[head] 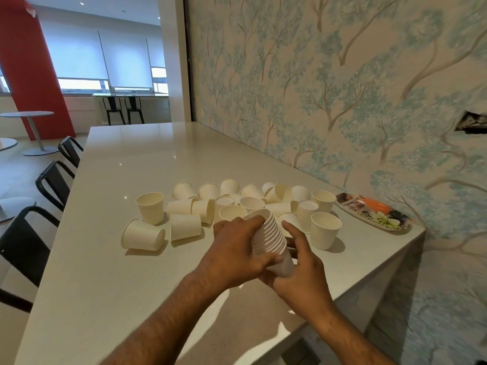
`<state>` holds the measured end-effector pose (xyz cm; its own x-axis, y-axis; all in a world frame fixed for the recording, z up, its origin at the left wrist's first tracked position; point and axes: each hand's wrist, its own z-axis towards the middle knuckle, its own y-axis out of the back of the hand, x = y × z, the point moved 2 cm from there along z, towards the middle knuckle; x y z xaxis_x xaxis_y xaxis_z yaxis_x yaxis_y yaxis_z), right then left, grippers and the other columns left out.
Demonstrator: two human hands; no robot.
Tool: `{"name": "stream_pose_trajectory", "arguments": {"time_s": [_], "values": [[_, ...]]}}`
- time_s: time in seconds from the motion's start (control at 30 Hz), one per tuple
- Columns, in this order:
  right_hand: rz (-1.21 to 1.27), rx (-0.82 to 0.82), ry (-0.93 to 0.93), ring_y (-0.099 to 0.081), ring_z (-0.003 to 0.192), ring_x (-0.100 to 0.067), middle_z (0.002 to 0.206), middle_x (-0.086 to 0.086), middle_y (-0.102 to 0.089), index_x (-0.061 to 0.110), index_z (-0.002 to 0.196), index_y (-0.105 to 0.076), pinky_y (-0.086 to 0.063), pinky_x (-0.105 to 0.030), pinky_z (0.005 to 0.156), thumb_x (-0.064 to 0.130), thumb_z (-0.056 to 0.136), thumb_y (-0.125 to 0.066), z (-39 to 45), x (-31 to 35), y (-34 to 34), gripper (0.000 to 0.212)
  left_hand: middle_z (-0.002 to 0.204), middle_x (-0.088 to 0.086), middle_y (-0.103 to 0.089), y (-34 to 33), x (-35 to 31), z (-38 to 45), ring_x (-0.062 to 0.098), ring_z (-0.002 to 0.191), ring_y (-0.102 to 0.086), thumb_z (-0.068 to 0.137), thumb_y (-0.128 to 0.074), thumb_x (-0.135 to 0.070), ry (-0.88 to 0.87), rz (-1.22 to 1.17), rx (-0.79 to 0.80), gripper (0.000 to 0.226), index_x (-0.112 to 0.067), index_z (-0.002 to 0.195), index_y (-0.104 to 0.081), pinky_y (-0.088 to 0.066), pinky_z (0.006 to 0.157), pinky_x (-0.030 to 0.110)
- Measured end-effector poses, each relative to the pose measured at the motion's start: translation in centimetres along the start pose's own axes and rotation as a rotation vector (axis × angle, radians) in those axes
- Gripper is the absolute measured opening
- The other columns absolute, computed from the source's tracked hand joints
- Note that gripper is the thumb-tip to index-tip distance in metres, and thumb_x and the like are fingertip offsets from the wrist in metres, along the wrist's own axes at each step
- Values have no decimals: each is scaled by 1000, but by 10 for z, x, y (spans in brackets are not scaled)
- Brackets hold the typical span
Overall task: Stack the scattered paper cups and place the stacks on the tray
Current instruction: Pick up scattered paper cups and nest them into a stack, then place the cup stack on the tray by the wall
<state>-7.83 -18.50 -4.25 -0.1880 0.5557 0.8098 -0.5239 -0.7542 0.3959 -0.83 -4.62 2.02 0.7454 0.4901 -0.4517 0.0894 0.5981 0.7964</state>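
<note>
A stack of several nested white paper cups (pixel 269 238) is held tilted above the table, its open end pointing away from me. My left hand (pixel 237 251) wraps around the stack from the left. From the right, my right hand (pixel 303 270) grips its lower end. Behind the hands, several loose white cups (pixel 229 204) lie scattered on the white table (pixel 110 259), some upright, some on their sides. One upright cup (pixel 324 230) stands just right of the stack. A patterned oval tray (pixel 374 214) sits at the table's right end by the wall, with no cups on it.
The wallpapered wall (pixel 342 101) runs along the table's far side. The table's right edge (pixel 395 248) drops off just past the tray. Black chairs (pixel 52 180) line the left side. A tipped cup (pixel 143 235) and an upright one (pixel 150 208) mark the pile's left end.
</note>
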Motion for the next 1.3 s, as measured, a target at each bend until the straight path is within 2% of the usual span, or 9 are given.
{"name": "stream_pose_trajectory", "arguments": {"time_s": [0.17,0.23,0.33,0.57,0.7,0.77,0.83,1.03,1.3], "values": [[146,-152,-46,-60,103,4,115,23,-61,57,131,-37,-57,-18,71,56,47,-89,1,-2,22,99,107,-12,-61,-8,3,10,9,93,-58,75,-78,-50,151,-384,-118,58,-25,123,-58,-51,67,20],[308,-218,-72,-65,102,-5,117,14,-62,54,129,-44,-59,-24,70,54,43,-92,3,-5,33,99,100,-4,-69,-17,2,14,17,92,-66,76,-81,-40,215,-712,-131,44,-22,113,-65,-60,73,35],[590,-332,-139,-69,104,-22,121,-1,-64,48,123,-54,-61,-38,73,46,36,-98,6,-12,45,97,105,6,-72,-38,-8,20,26,99,-69,78,-81,-25,271,-1126,-109,41,-15,116,-66,-60,77,34],[917,-593,-206,-70,105,-23,110,-1,-72,21,129,-57,-60,-37,74,14,53,-89,13,-33,78,83,115,0,-70,-94,-54,39,20,108,-65,82,-72,-37,347,-1418,57,47,-23,125,-59,-54,89,33],[891,-626,-220,-72,101,-19,111,-1,-72,18,128,-56,-60,-43,69,12,59,-84,17,-38,99,75,119,-7,-64,-123,-75,48,9,109,-60,77,-69,-55,353,-1366,192,61,-31,130,-49,-49,86,26],[850,-664,-234,-72,99,-20,114,-6,-71,15,129,-55,-60,-41,66,11,60,-84,19,-41,110,75,117,-11,-62,-131,-82,55,2,104,-62,78,-67,-60,251,-1279,224,62,-34,129,-44,-53,74,16],[776,-720,-232,-72,98,-20,116,-10,-69,13,128,-56,-60,-42,65,9,64,-85,21,-45,124,70,120,-12,-61,-138,-85,61,3,109,-61,88,-64,-55,50,-1122,228,56,-31,134,-44,-53,80,14],[583,-884,-242,-70,97,-11,119,-1,-64,19,129,-49,-61,-53,74,8,67,-88,44,-71,173,73,146,4,-47,-175,-65,71,20,130,-45,87,-34,-79,-288,-57,275,81,-22,144,-38,-41,107,40],[-29,-940,-275,-64,106,-24,123,-1,-63,23,129,-45,-55,-45,92,38,58,-91,104,-110,231,85,149,11,-42,-203,-56,82,26,136,-37,104,-25,-49,-486,148,404,55,-11,141,-41,-25,117,39]]}}
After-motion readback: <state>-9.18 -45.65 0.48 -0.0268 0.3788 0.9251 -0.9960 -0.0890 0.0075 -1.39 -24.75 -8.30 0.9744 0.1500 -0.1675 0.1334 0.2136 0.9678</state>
